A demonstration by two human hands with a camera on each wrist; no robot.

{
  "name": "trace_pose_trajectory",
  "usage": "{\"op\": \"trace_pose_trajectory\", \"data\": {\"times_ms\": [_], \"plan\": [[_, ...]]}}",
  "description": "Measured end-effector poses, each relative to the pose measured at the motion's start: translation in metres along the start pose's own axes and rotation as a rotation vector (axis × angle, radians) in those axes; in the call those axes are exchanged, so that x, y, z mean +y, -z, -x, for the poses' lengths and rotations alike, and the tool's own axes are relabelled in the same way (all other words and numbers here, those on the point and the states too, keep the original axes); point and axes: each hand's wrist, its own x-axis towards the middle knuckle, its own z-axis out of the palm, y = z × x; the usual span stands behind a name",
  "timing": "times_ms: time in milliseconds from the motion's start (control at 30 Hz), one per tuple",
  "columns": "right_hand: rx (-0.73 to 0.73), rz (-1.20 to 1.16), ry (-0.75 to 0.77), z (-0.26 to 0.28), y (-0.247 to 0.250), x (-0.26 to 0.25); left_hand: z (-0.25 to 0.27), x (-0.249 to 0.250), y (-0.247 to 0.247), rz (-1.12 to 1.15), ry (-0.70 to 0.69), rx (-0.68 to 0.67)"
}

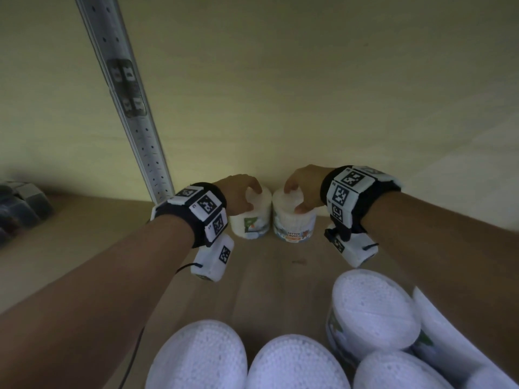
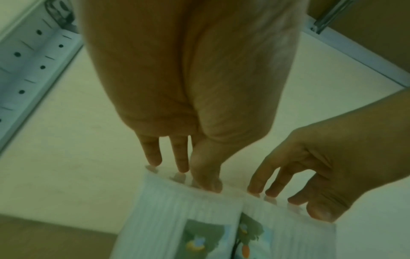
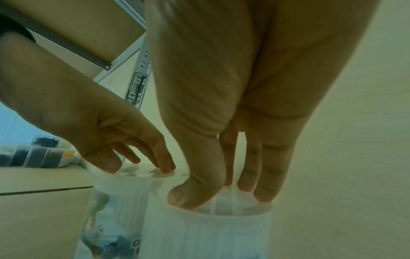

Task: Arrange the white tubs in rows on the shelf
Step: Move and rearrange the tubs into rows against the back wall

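Observation:
Two white cotton-bud tubs stand side by side, touching, at the back of the wooden shelf [image 1: 264, 279]. My left hand [image 1: 243, 193] grips the left tub [image 1: 250, 224] from above, fingers over the lid and thumb on its front rim. My right hand [image 1: 302, 192] holds the right tub [image 1: 293, 226] the same way. In the left wrist view the left hand [image 2: 184, 175] has its fingertips on the left tub [image 2: 173, 210]. In the right wrist view the right hand [image 3: 221, 196] has thumb and fingers on the right tub [image 3: 206, 233].
Several more white tubs [image 1: 292, 363] crowd the shelf's front, close under my forearms. A perforated metal upright [image 1: 134, 122] rises at the back left. Dark packets [image 1: 19, 209] lie at the far left. The pale back wall stands just behind the two held tubs.

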Motion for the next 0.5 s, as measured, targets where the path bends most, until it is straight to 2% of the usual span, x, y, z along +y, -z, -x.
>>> {"op": "trace_pose_trajectory", "data": {"times_ms": [67,133,200,300,400,500], "plan": [[-0.004,-0.006,-0.012,-0.004,0.001,0.000,0.000,0.000,0.004,0.001,-0.032,-0.044],[-0.005,-0.011,-0.023,-0.006,0.000,-0.001,0.003,-0.001,0.007,0.063,-0.056,-0.032],[0.008,-0.026,-0.025,-0.009,-0.001,-0.001,0.004,-0.002,0.005,0.117,-0.034,0.063],[0.023,-0.066,-0.036,-0.007,-0.002,-0.001,0.001,-0.001,-0.005,0.054,0.062,0.209],[0.089,-0.109,-0.048,-0.007,-0.006,0.002,-0.003,0.000,-0.013,-0.062,0.160,0.159],[0.132,-0.145,-0.063,-0.007,-0.009,0.004,-0.005,0.001,-0.013,-0.095,0.161,0.142]]}}
